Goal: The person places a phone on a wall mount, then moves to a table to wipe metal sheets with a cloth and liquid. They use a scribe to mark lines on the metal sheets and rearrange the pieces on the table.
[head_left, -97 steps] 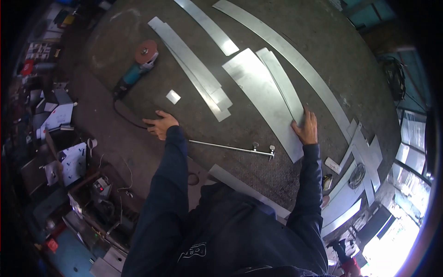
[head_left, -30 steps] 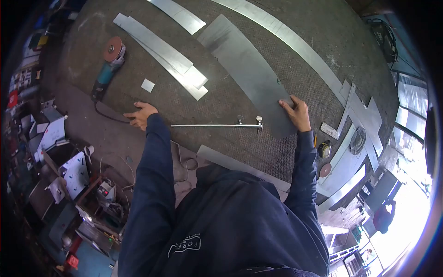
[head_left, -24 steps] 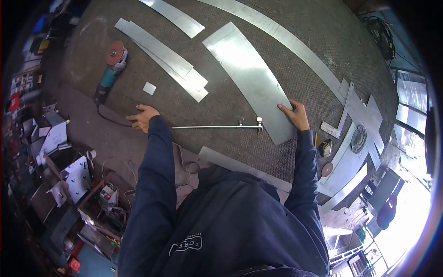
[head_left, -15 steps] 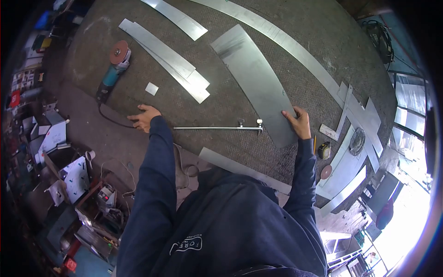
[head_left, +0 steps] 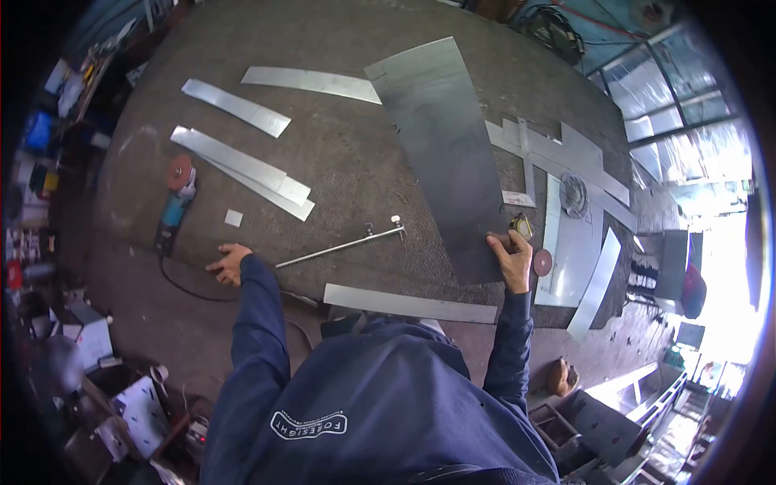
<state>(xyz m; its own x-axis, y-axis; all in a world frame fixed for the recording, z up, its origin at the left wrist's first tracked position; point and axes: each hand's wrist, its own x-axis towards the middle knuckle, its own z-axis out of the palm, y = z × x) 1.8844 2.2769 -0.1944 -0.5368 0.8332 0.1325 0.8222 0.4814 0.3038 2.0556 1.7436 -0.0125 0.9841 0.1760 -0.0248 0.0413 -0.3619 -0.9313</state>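
Note:
My right hand grips the lower edge of a wide, curved sheet-metal piece, thumb on top. The sheet looks raised and tilted above the table, its far end overlapping a long metal strip in this view. My left hand is by the table's near edge with its fingers apart and nothing in it. A slim metal rod with small clamp heads lies between the hands. Left of it are a small square metal piece and a teal angle grinder with a reddish disc.
Several cut metal strips lie at left, and one strip is along the near edge. On the right are a tape measure, a loose disc, a metal square and stacked sheets. The grinder cord hangs over the edge.
My right hand has lifted and tilted the sheet, which now appears larger and darker. The view has turned, so the tabletop things appear shifted. My left hand stays open near the edge.

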